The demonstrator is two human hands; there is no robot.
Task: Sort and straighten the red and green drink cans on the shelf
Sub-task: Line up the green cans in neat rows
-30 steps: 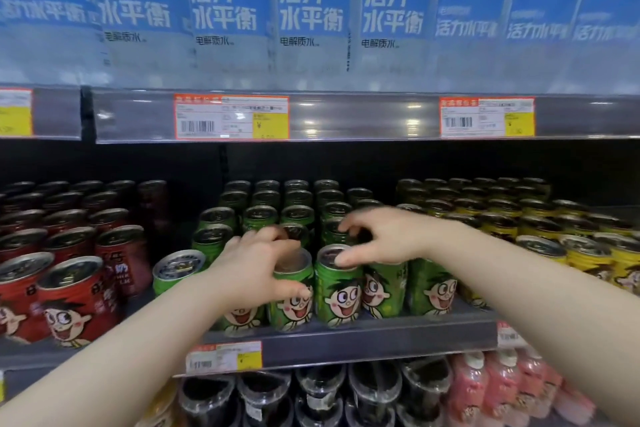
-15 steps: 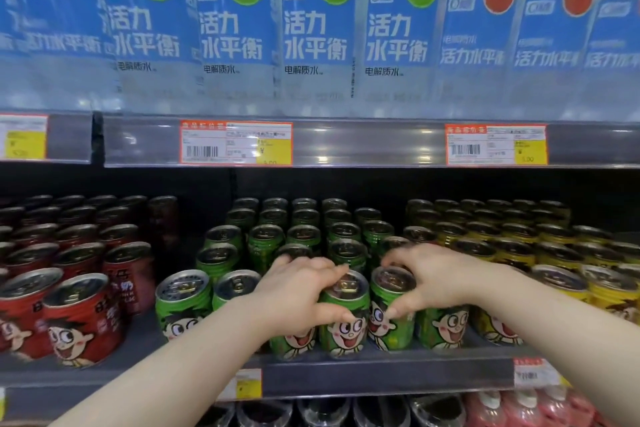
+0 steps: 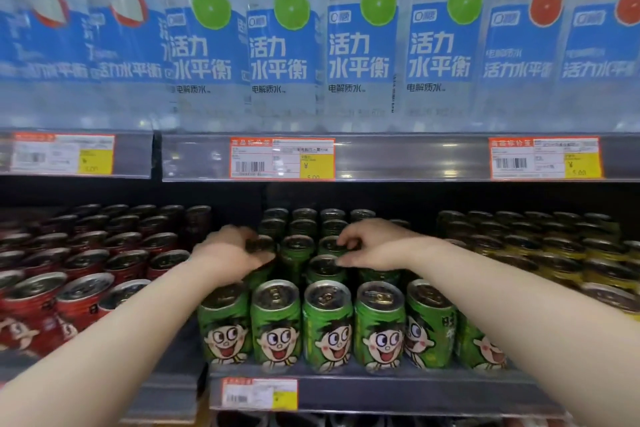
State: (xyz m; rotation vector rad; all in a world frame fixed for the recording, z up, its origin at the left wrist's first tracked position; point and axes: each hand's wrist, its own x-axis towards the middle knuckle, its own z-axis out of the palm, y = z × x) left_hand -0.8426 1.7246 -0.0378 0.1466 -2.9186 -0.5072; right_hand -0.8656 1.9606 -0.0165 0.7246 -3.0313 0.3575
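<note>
Head view of a shop shelf [image 3: 415,392] with red cans [image 3: 83,291] left and green cans [image 3: 327,326] upright in the middle, where the left hand [image 3: 232,255] curls round a far green can [image 3: 261,245] and the right hand [image 3: 375,248] pinches a nearer green can [image 3: 320,269] behind the front row.

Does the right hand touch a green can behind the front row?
Touching. In the head view the right hand pinches the rim of the green can with fingers and thumb.
</note>
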